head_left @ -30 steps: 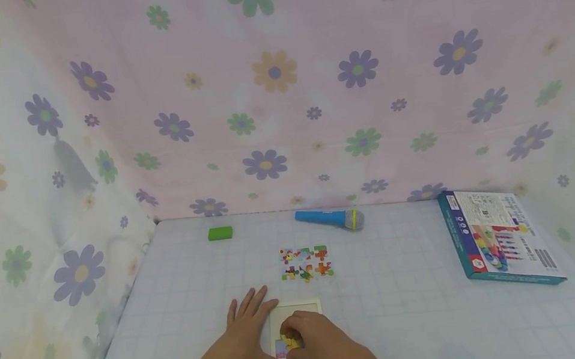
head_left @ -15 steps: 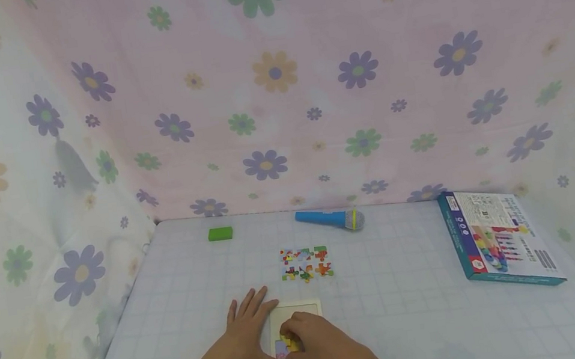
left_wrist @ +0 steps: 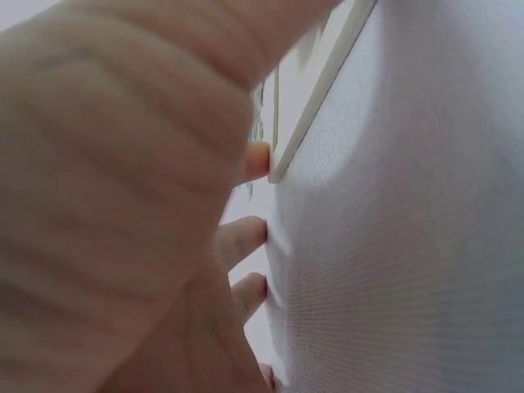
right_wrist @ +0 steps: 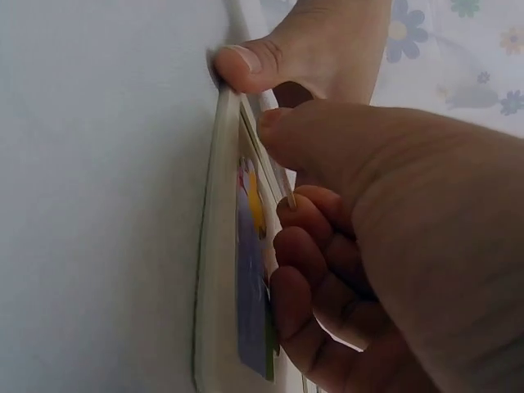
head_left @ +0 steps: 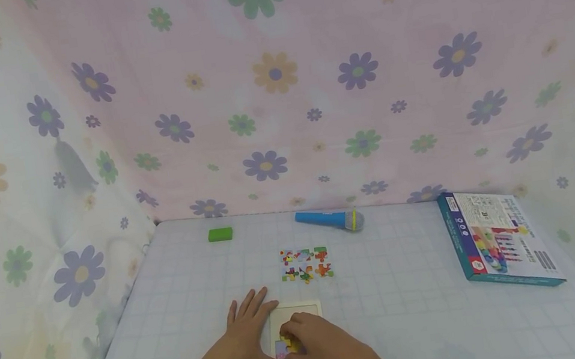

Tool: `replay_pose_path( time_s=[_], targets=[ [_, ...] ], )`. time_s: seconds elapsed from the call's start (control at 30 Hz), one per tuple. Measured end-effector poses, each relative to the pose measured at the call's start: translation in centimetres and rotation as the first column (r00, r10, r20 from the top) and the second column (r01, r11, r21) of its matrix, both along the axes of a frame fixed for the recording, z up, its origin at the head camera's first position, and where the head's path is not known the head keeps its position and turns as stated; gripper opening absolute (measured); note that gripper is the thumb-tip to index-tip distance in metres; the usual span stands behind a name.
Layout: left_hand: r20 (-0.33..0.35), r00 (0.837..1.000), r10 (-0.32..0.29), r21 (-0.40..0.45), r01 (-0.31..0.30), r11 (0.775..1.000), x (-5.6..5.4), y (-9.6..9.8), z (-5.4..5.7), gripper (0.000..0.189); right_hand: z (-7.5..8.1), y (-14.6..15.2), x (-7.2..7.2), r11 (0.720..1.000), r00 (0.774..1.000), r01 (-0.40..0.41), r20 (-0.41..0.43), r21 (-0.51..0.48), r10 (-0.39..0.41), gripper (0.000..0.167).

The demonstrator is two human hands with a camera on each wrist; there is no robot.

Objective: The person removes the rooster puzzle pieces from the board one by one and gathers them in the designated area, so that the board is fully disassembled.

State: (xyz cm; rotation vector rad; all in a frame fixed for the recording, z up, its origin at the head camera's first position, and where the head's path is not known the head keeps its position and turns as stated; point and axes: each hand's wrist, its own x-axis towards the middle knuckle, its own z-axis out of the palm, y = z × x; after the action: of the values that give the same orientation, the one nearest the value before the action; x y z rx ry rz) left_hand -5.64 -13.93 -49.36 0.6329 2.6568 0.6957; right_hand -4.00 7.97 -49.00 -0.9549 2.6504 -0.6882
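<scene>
A shallow cream puzzle tray (head_left: 306,302) lies at the front middle of the table, with purple and yellow jigsaw pieces (head_left: 281,349) in its near left part. My left hand (head_left: 244,341) rests along the tray's left side, fingers spread; the thumb is at the near left corner. In the left wrist view a fingertip (left_wrist: 258,161) touches the tray's corner. Over the tray, my right hand (head_left: 321,342) pinches a thin puzzle piece (right_wrist: 284,187) between thumb and curled index finger, seen edge-on in the right wrist view. The right hand hides much of the tray's near right part.
Beyond the tray lie several loose puzzle pieces (head_left: 306,263) in two rows. A green block (head_left: 220,234) and a blue toy microphone (head_left: 328,219) lie at the back. To the right is a flat teal-edged box (head_left: 499,239). Flowered cloth (head_left: 281,132) encloses the table.
My right fingers have shifted only very slightly over the tray, still pinching the piece. The left hand stays where it was.
</scene>
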Motion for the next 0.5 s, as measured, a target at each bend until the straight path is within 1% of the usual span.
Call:
replay_pose_path(
  time_s=[0.1, 0.17, 0.23, 0.37, 0.4, 0.5],
  targets=[
    [0.003, 1.000, -0.001, 0.004, 0.001, 1.000, 0.1, 0.0, 0.2, 0.118, -0.2, 0.3, -0.2, 0.998, 1.000, 0.001, 0.000, -0.065, -0.001, 0.034],
    [0.006, 1.000, -0.004, 0.002, 0.004, 1.000, 0.1, -0.1, 0.2, 0.119, -0.2, 0.6, -0.4, 0.992, 1.000, -0.005, -0.021, -0.123, 0.002, 0.033],
    [0.008, 1.000, -0.007, -0.005, 0.007, 1.000, 0.1, -0.1, 0.2, 0.119, -0.1, 0.9, -0.7, 0.985, 1.000, 0.009, -0.014, -0.173, -0.011, 0.034],
    [-0.003, 1.000, -0.012, -0.014, 0.012, 1.000, 0.1, -0.1, 0.1, 0.119, 0.2, 1.6, -1.8, 0.970, 0.997, 0.074, 0.018, -0.231, -0.072, 0.035],
    [-0.005, 1.000, -0.012, -0.014, 0.012, 1.000, 0.1, -0.1, 0.1, 0.119, 0.3, 1.7, -2.1, 0.967, 0.995, 0.096, 0.027, -0.236, -0.092, 0.035],
    [-0.002, 1.000, -0.011, -0.016, 0.011, 1.000, 0.1, 0.0, 0.0, 0.120, 0.5, 2.1, -3.2, 0.962, 0.989, 0.148, 0.021, -0.228, -0.147, 0.033]
  ],
)
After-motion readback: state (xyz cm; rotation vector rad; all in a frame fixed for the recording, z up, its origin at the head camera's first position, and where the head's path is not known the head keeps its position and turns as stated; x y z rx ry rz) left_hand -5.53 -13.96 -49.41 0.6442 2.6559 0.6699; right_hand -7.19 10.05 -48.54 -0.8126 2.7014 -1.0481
